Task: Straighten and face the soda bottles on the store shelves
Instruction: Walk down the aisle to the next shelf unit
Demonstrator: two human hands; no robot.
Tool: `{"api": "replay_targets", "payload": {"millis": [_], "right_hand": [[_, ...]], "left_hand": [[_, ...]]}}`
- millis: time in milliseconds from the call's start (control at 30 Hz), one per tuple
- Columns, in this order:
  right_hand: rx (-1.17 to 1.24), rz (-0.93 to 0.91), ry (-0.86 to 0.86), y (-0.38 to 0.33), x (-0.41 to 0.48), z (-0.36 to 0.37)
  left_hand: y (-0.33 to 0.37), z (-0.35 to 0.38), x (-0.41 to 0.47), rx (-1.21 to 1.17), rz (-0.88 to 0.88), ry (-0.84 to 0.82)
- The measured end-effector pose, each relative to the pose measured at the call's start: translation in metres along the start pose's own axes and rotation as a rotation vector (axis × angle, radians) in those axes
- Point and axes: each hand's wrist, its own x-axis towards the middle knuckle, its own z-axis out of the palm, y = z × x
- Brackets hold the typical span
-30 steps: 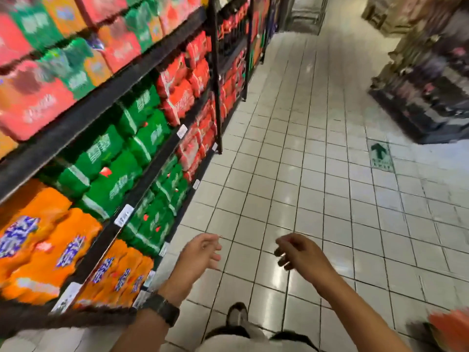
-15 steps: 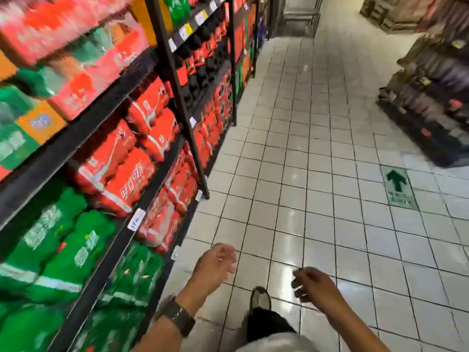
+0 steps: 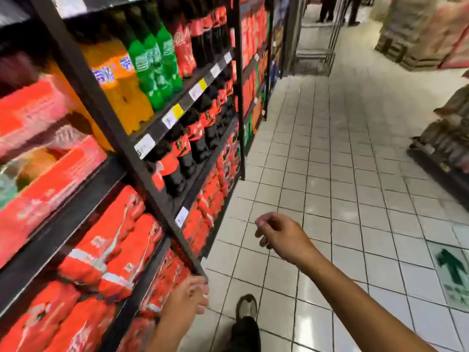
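hands: left hand point(image 3: 189, 294), right hand point(image 3: 279, 236) loosely curled, empty.
next: reach cola bottles point(image 3: 182, 158) above left hand; face them outward.

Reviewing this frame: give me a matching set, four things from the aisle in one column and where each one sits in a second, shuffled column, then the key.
Column one
1. green bottles
2. orange bottles
3. dark bottles with red labels
4. arrow sticker

Column two
A. on the floor tiles, at the right edge of the view
B. on the upper shelf, nearest the camera in that row
C. one shelf down from the green and orange ones
D. on the upper shelf, right after the orange ones

Pairs: 1-D, 2-B, 3-C, 4-A
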Motion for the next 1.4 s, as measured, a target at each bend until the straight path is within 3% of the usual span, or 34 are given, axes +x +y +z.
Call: {"api": "replay_targets", "payload": {"millis": [267,367,500,800,1067,1267,1400], "right_hand": [[0.018,-0.025,-0.014,-0.054,0.179,-0.052],[0.032,-0.085,-0.046,-0.078,0.25,-0.074],[-0.022,-0.231,-0.133,-0.103,0.343,-0.094],[-0.196,-0.43,-0.589,-0.126,0.516,-0.086],[-0.308,-0.491,-0.964,-0.132,0.551,-0.026],[-0.381,-0.53,-1.0,-0.123,0.532,0.009],[-0.603,-0.81,-0.986,-0.128,0.533,0.028]], "left_hand": [[0.21,0.077,0.165,0.061,0.244,-0.098],[0.284,0.094,0.212,0.038,0.366,-0.048],[0.333,0.105,0.264,0.04,0.439,0.084],[0.332,0.125,0.308,-0.112,0.141,0.636],[0.321,0.147,0.275,-0.295,0.076,1.046],[0.298,0.127,0.271,-0.276,0.035,1.17],[0.285,0.104,0.284,-0.092,-0.07,1.251]]}}
